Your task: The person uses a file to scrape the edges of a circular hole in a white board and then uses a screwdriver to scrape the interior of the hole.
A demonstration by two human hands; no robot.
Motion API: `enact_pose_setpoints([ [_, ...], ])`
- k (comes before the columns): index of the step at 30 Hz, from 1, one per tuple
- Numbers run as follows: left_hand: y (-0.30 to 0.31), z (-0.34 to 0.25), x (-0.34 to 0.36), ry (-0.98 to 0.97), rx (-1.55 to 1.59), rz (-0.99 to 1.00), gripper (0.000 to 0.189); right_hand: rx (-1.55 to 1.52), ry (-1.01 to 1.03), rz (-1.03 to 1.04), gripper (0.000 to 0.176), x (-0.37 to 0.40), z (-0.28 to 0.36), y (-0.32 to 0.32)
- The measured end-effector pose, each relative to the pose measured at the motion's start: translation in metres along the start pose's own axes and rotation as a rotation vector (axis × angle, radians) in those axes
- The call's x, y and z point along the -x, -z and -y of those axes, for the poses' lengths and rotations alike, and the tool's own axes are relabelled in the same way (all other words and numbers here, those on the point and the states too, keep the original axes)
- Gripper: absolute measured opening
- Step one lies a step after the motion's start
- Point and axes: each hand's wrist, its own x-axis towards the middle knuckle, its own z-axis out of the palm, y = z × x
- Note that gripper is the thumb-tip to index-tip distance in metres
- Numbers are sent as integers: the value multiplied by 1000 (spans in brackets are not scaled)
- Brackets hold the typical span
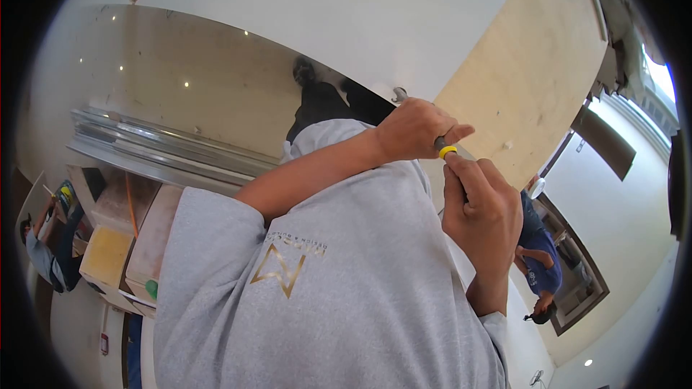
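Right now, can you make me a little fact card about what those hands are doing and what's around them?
Left hand: closed on a tool
Right hand: closed on the same tool, by its yellow band
Wearer's shirt: gray, with a gold logo
Metal strips: long and shiny, lying side by side
Other people: one in a blue shirt, another farther off
Tool's exact kind: can't tell
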Motion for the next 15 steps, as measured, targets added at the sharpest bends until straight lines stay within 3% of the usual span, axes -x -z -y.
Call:
enact_pose_setpoints([
  [5, 25, -23, -10, -30, 195, 225, 27, -55, -4, -16, 12, 2, -6, 2],
  [15, 6, -13, -11, -71, 91, 213, 31, -109, -87, -72, 10, 4, -6, 2],
])
